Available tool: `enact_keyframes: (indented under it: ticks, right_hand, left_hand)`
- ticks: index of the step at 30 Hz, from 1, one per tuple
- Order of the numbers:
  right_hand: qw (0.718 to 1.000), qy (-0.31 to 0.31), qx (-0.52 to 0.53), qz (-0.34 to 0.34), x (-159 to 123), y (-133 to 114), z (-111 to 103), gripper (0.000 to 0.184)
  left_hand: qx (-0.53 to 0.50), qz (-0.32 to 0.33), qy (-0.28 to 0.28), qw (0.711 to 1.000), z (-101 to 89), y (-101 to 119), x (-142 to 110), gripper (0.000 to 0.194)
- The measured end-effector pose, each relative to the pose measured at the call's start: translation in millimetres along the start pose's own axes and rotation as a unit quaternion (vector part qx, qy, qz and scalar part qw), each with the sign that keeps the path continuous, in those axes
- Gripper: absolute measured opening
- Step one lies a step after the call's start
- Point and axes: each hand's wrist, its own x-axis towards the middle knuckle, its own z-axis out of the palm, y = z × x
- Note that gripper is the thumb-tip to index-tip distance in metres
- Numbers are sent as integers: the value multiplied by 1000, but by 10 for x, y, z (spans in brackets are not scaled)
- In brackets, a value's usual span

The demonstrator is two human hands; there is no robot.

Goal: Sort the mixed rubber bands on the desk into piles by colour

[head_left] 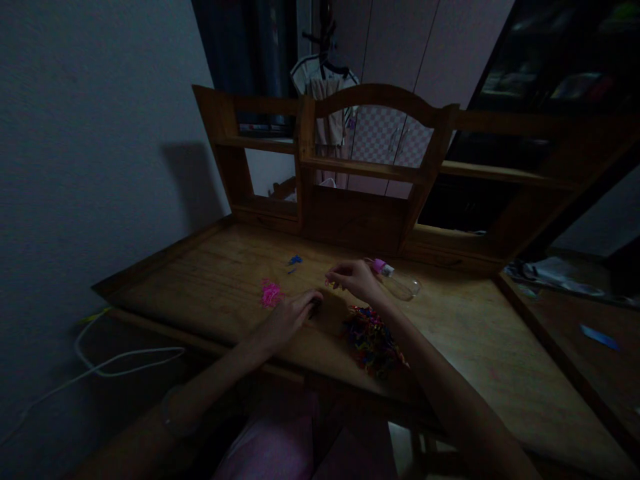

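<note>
My left hand (295, 312) is closed low over the desk, fingers pinched beside a small dark bunch (315, 307) whose kind I cannot make out. Further right, my right hand (354, 277) pinches a tiny pinkish loop (327, 282), like a small elastic band. A pile of pink bands (271, 293) lies just left of my left hand. Several blue bands (295, 260) lie beyond it. Under my right forearm sits a large tangled heap of multicoloured bands (373, 340), partly covered by the arm.
Behind my right hand lies a clear container (405, 289) beside a pink item with a white label (383, 267). A wooden shelf unit (360, 217) stands along the desk's (475, 333) back edge. A white cable (135, 352) hangs at the left, near the wall.
</note>
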Motion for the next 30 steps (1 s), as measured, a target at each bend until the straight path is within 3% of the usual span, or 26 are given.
enact_keyframes:
  ticks: [4, 7, 9, 11, 14, 16, 19, 24, 30]
  right_hand:
    - [1000, -10, -12, -9, 267, -164, 118, 22]
    - [998, -56, -30, -25, 470, -324, 383, 17]
    - [994, -92, -48, -34, 582, -405, 622, 11]
    - [990, -114, -77, -39, 667, -457, 853, 6]
    - [983, -120, -129, -43, 725, -489, 1033, 5]
    - [979, -108, -164, -48, 705, -484, 969, 5]
    - [970, -76, -221, -62, 578, -415, 626, 13]
    - [945, -82, -305, -83, 166, -94, 28, 49]
    - [865, -70, -479, -134, -230, 283, -30, 50]
  left_hand:
    - [95, 67, -11, 993, 142, -142, -53, 60]
    - [97, 63, -22, 993, 164, -179, -83, 79]
    - [96, 38, -12, 995, 144, -155, -112, 77]
    - [114, -2, 12, 993, 105, -107, -147, 64]
    - [169, -56, 35, 983, 38, -34, -194, 44]
    - [192, -71, 24, 979, 14, -9, -214, 44]
    - [164, -39, -2, 986, 36, -27, -227, 55]
    - [109, 19, 64, 992, 120, -53, -199, 58]
    - [53, -5, 142, 988, 161, 282, -216, 41]
